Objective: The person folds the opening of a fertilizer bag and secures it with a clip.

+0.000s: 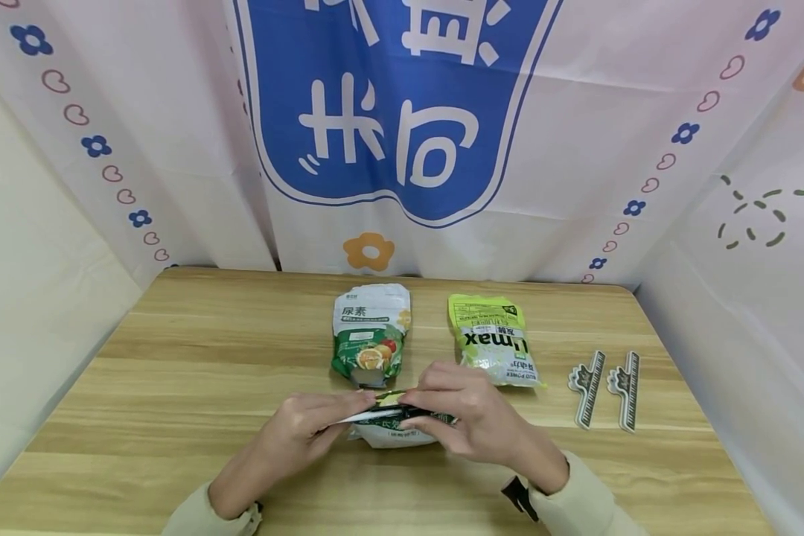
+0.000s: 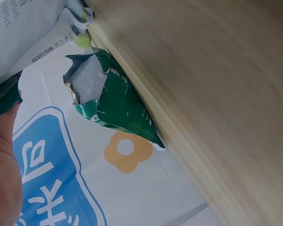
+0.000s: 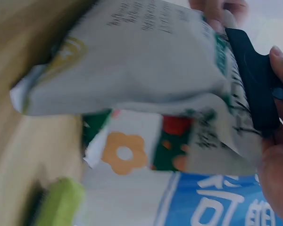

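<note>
In the head view a white and green bag (image 1: 398,436) stands between both hands near the table's front. My left hand (image 1: 303,423) pinches the folded top edge of this bag at its left end. With thumb and fingers my right hand (image 1: 465,411) grips a dark clip (image 3: 254,82), whose long bar lies along the bag's top edge in the right wrist view. Printed text covers the bag's white back (image 3: 141,61). The left fingertips (image 3: 214,16) show at the bag's far corner there.
Behind the held bag stands a white and green pouch (image 1: 371,335) with fruit pictures. A lime-yellow bag (image 1: 496,342) lies right of it. Two clips with piano-key prints, a left clip (image 1: 588,389) and a right clip (image 1: 626,391), lie farther right. A printed curtain (image 1: 194,149) hangs behind the table.
</note>
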The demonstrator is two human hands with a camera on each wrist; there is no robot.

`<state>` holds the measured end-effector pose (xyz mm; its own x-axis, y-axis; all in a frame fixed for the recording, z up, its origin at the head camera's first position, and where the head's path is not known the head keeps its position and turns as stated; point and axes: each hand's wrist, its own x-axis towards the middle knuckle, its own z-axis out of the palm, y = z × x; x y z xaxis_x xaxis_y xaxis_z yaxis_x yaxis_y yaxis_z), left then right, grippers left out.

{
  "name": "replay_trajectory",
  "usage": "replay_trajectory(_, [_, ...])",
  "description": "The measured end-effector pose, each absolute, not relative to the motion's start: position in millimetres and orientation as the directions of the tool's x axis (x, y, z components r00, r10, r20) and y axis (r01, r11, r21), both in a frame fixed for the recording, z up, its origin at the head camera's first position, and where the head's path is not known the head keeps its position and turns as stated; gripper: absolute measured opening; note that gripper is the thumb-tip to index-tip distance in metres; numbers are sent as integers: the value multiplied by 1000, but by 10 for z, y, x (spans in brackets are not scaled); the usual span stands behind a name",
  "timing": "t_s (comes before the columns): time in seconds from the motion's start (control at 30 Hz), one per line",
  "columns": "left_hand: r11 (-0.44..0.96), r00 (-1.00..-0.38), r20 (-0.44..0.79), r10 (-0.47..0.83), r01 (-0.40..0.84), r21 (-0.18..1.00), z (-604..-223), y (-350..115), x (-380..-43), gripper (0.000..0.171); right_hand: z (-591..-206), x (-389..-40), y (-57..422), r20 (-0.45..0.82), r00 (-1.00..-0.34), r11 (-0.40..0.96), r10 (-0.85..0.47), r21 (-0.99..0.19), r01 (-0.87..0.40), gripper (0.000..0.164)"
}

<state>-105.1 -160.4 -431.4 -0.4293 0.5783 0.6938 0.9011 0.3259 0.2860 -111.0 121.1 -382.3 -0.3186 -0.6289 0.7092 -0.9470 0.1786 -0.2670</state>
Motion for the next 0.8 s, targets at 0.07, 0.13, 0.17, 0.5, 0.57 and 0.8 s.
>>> replay_trajectory(0.07, [320,-429,692,581,902,290,-4312,-1598,-1052,40,-3859,-1118,1197,718,-311,173,-623,-261,-950,15])
replay_trajectory(0.13, [320,-436,683,586,899,299,-4314,-1593,-1054,41,-3893,-1124,1191,727,-306,173,-614,-255,-951,15])
replay_trajectory(0.17, [319,-439,679,589,898,303,-4314,-1593,-1057,41,-3907,-1127,1192,731,-311,175,-608,-259,-950,15])
replay_trajectory(0.5, [335,-497,618,610,868,368,-4320,-1624,-1052,42,-3944,-1152,1187,718,-348,207,-603,-281,-937,16])
replay_trajectory(0.57, [338,-508,605,613,861,380,-4317,-1632,-1046,40,-3945,-1157,1183,714,-353,209,-605,-285,-936,15])
replay_trajectory(0.8, [335,-509,579,637,859,387,-4292,-1652,-1022,32,-3960,-1174,1190,687,-385,207,-616,-331,-921,17])
